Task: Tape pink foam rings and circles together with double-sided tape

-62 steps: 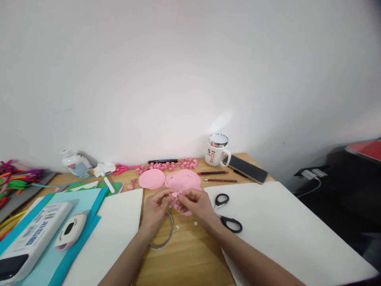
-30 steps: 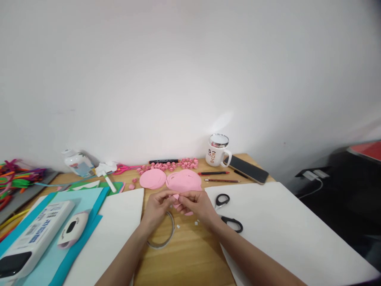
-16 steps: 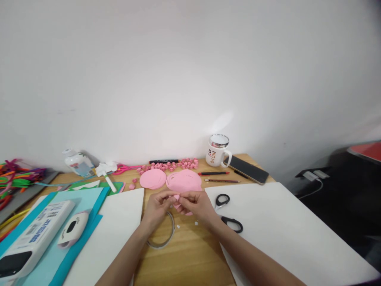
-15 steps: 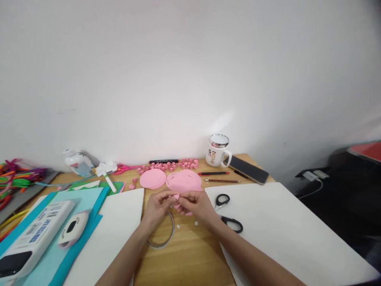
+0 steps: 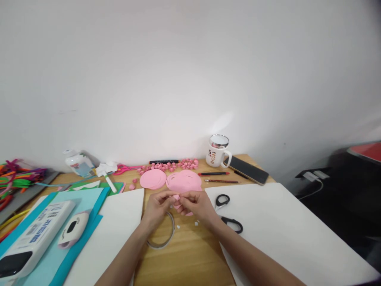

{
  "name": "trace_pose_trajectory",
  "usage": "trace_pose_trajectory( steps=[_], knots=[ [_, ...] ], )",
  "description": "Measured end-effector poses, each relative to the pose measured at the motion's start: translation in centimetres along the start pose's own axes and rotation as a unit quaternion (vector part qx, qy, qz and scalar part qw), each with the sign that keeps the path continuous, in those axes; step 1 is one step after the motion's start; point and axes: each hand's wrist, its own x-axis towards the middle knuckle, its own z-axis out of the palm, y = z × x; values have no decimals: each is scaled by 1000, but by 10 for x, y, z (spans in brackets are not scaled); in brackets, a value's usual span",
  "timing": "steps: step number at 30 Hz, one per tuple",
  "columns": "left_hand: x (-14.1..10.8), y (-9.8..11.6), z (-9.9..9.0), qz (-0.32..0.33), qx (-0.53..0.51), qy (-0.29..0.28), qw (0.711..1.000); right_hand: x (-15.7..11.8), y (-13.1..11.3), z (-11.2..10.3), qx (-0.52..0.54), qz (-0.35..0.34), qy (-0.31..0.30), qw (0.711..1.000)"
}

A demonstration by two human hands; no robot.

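As hands [image 5: 155,207] pinch paper [image 5: 176,197], mug [image 5: 216,155], "5 2"

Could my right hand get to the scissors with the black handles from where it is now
Probably yes: your right hand is just left of the black-handled scissors, and nothing covers their loops, though its fingers are pinching pink paper.

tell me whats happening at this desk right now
Someone's left hand and right hand pinch a small piece of pink paper between them, above the wooden table. Just beyond are pink paper circles and a row of little pink rolled pieces. A roll of tape lies by the left wrist, and black-handled scissors rest to the right, in neither hand.
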Motion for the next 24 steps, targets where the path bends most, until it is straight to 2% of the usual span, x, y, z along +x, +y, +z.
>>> trace_pose_trajectory(
  steps=[8,13,16,19,21,24],
  knots=[
    [1,-1,-2,-5,-50,35,998,0,-3,2,39,-19,5,999],
    [4,-4,-4,-26,-167,55,984,0,-2,-1,62,-60,-5,996],
    [6,-6,-8,-52,-254,46,965,-6,-5,-2,14,-94,-103,990],
    [6,-6,-10,-85,-309,25,947,-14,-7,-1,-62,-135,-198,969],
    [5,-5,-10,-103,-329,6,939,-15,-5,1,-111,-156,-196,962],
    [4,-3,-9,-118,-342,-19,932,-12,1,1,-167,-156,-157,961]
  ],
)
